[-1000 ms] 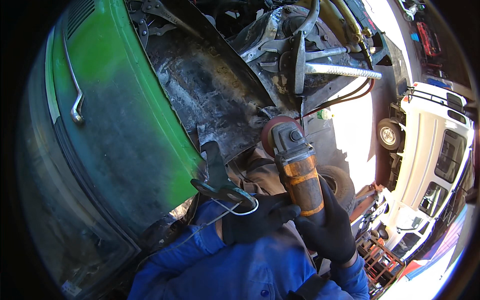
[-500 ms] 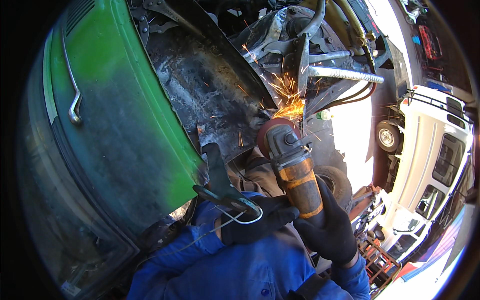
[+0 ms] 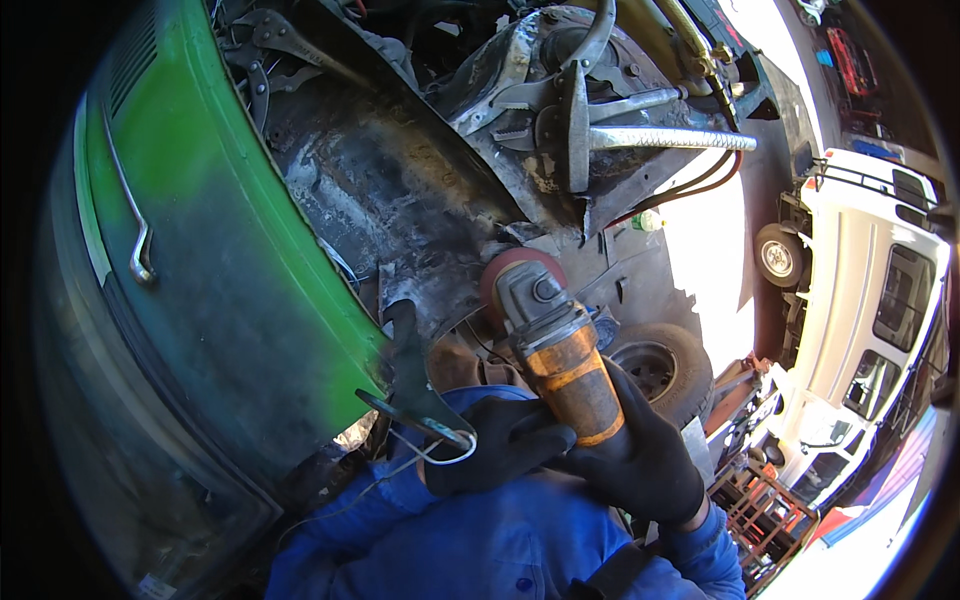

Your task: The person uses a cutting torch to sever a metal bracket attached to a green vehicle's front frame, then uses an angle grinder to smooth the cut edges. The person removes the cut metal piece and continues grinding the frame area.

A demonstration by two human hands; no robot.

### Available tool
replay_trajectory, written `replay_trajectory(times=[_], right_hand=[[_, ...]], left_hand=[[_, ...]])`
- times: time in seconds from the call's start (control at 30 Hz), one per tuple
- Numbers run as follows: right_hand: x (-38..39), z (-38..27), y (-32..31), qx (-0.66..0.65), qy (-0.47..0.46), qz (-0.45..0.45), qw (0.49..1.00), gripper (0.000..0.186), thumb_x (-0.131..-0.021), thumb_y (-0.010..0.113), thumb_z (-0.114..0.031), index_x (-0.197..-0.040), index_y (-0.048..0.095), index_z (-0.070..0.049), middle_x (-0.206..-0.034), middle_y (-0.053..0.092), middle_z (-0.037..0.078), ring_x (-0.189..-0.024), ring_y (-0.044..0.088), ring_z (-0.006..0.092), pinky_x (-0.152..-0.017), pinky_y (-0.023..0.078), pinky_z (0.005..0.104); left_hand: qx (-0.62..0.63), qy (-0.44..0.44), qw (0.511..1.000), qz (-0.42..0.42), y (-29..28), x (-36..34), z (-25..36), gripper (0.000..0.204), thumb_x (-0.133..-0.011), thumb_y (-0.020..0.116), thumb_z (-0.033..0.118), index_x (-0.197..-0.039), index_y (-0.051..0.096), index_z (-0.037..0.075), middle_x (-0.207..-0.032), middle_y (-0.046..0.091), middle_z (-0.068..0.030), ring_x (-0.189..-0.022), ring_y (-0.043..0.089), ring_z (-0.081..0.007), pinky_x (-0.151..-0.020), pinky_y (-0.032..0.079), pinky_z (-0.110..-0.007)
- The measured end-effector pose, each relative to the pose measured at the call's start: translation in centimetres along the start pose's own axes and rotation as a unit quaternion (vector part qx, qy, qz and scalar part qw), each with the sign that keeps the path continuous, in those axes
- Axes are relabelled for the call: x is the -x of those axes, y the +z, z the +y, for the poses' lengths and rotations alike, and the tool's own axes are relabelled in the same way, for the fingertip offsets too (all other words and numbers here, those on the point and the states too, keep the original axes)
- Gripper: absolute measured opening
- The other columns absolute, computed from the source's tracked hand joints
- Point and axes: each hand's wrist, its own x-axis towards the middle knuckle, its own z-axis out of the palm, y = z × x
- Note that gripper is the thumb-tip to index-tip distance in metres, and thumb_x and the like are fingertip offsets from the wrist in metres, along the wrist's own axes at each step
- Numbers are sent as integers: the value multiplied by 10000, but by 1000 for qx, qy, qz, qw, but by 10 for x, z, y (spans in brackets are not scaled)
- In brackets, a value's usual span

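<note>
My gloved right hand (image 3: 650,460) is shut around the orange-and-black angle grinder (image 3: 570,375), whose reddish disc (image 3: 497,292) sits at the lower edge of bare, scorched sheet metal (image 3: 370,190). My gloved left hand (image 3: 495,445) is closed at the grinder's rear, thumb against it; what its fingers grip is hidden. Just above that hand are a dark flat metal bracket (image 3: 410,355) and a looped wire (image 3: 460,455). Several locking pliers (image 3: 575,130) clamp the metal beyond the grinder. A long steel wrench (image 3: 135,240) lies on the green body panel (image 3: 230,270) at left.
A windscreen (image 3: 120,420) borders the panel at far left. Hoses (image 3: 700,45) run along the upper right of the engine bay. A loose wheel (image 3: 650,370) lies below at right. A white van (image 3: 880,290) and a red-framed rack (image 3: 760,510) stand further right.
Sparks that flew from the disc half a second ago have stopped. The grinder, with both hands, has moved left, away from the clamped upright edge. The view has shifted slightly.
</note>
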Motion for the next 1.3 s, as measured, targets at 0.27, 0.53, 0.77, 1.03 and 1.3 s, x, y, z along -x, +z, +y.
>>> replay_trajectory(times=[0.27,0.53,0.77,1.03,1.3], right_hand=[[-5,16,-2,-27,-27,3,999,946,-889,926,-241,-1662,436,-2,-1384,732,245,-1285,741,336,-1075,577,445],[27,46,-24,-46,17,58,997,946,-864,909,-183,-1661,439,15,-1360,747,223,-1237,743,273,-1050,582,419],[54,104,-55,-192,92,192,958,776,-878,756,-307,-1528,533,53,-1129,758,149,-925,756,197,-794,622,357],[56,202,-100,-350,10,168,921,831,-893,812,-560,-1415,554,35,-1143,714,174,-771,751,222,-631,636,338],[46,281,-157,-342,17,172,924,766,-919,743,-538,-1405,564,26,-1118,719,151,-787,722,183,-658,607,321]], left_hand=[[-14,9,999,30,1,-3,0,406,-1030,771,275,-1291,738,-34,-1087,818,-188,-1014,800,-228,-903,623,-387],[-157,74,984,50,5,-15,-34,446,-1032,781,240,-1398,705,-5,-1303,780,-231,-1185,784,-309,-1015,607,-394],[-264,192,918,224,2,-30,-37,390,-984,824,142,-1345,713,47,-1102,787,-155,-982,787,-288,-854,615,-399],[-579,160,667,440,9,-76,9,515,-960,863,224,-1400,677,32,-1298,688,-158,-1080,733,-320,-904,611,-435],[-707,57,527,468,12,-117,21,487,-903,893,241,-1316,735,37,-1250,688,-171,-1120,716,-376,-908,592,-457]])
